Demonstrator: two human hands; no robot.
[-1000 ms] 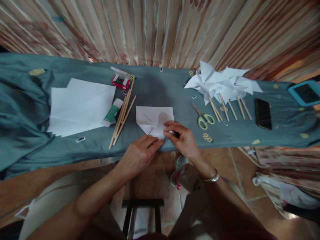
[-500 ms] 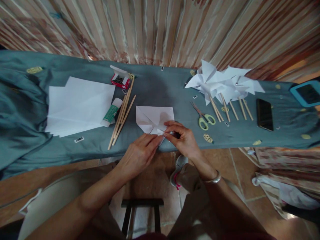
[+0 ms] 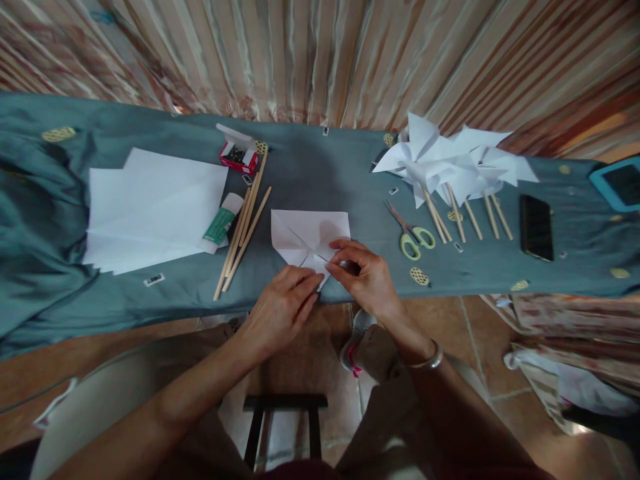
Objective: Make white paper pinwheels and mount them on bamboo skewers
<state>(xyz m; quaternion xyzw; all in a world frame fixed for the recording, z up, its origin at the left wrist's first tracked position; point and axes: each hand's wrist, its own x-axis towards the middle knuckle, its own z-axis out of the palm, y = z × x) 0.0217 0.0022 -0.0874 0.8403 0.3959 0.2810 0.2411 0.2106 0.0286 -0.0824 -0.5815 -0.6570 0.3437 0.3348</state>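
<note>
I have a sheet of white paper [image 3: 319, 230] lying to the left of the scissors [image 3: 408, 229], on the cloth-covered surface [image 3: 320, 180]. The thumb and forefinger of my right hand [image 3: 367, 273] are pinched together on its near right part. The fingers of my left hand [image 3: 285, 300] lie bent and close together on its near edge; I cannot tell whether they grip or only press. I judge this sheet partly done: slits run towards its middle and the near left edge slants, perhaps a corner turned in, but it bears no stick. The pinwheels [image 3: 443, 163], heaped beyond the scissors and to their right, look finished, sticks attached. Left of the scissors, past my sheet, much seems unused: the loose sticks [image 3: 249, 237], the glue stick [image 3: 220, 227], the open red box [image 3: 239, 158] of small dark bits and, farthest left, the spare sheets [image 3: 155, 207].
</note>
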